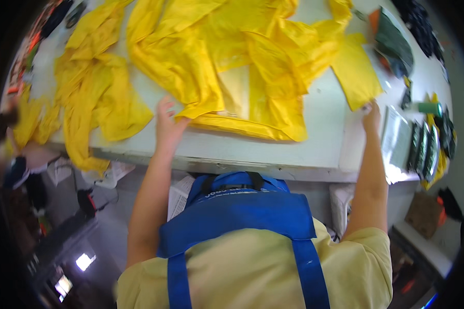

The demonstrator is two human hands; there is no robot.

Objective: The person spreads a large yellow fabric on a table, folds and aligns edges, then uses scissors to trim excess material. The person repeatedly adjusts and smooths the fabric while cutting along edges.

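In the head view, the yellow garment lies on the tabletop; by its lower left corner, my left hand has its fingers parted, gripping nothing, thumb at the hem. Right of the garment, my right hand pinches a yellow flap's lower edge, fingers nearly together.

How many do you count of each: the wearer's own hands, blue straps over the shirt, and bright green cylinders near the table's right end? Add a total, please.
Own hands: 2 (left hand and right hand, both at yellow cloth)
Blue straps: 2 (left strap, right strap)
Bright green cylinder: 1
Total: 5
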